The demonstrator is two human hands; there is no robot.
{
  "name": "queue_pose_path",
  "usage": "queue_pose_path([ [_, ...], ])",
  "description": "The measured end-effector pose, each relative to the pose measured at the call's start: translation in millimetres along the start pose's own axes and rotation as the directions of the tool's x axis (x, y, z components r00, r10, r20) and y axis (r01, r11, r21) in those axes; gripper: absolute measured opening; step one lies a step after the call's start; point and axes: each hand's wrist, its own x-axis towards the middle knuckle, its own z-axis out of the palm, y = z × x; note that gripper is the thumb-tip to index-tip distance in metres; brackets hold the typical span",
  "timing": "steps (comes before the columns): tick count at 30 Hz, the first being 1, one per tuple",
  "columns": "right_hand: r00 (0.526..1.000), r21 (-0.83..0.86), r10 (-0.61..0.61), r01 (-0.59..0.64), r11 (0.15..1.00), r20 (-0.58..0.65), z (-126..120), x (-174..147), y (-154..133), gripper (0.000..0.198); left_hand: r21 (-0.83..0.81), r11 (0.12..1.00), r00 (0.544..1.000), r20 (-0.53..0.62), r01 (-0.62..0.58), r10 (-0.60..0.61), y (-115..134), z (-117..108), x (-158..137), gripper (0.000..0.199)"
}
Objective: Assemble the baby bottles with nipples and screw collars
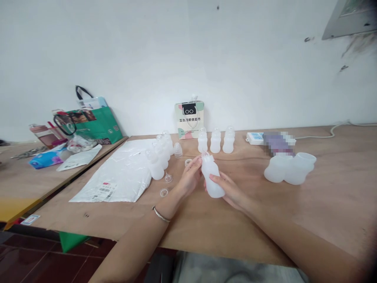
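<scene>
My right hand point(228, 188) is wrapped around a frosted white baby bottle point(214, 181), which leans slightly to the left. At its mouth, the fingers of my left hand point(191, 173) pinch a small clear bottle part point(204, 154), partly hidden and too blurred to name surely. Left of my left hand lie a clear nipple point(168, 178) and a clear ring point(164, 192). Another ring point(187, 162) sits just behind that hand, near a clear domed cap point(178, 149).
Capped bottles point(215, 142) stand at the back; several more point(157, 167) line the left, beside a white plastic mailer point(114, 173). Open bottles point(297, 171) are at right. Behind them are a white power strip point(255, 138) and a blurred purple item. A paper bag point(190, 122) leans on the wall.
</scene>
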Motion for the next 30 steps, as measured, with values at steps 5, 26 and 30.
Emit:
queue_pose_path([
  [5, 0.979, -0.186, -0.128, 0.097, 0.978, -0.159, -5, 6, 7, 0.042, 0.098, 0.995, 0.999, -0.035, -0.009, 0.012, -5, -1, 1, 0.040],
  [26, 0.979, -0.416, -0.167, 0.105, 0.903, -0.113, -8, 7, 5, 0.043, 0.934, -0.024, 0.815, -0.298, 0.356, 0.497, 15, -76, 86, 0.053],
  [30, 0.983, -0.422, -0.153, 0.097, 0.901, -0.099, -6, 5, 4, 0.041, 0.932, 0.003, 0.805, -0.314, 0.362, 0.504, -4, -85, 84, 0.040],
])
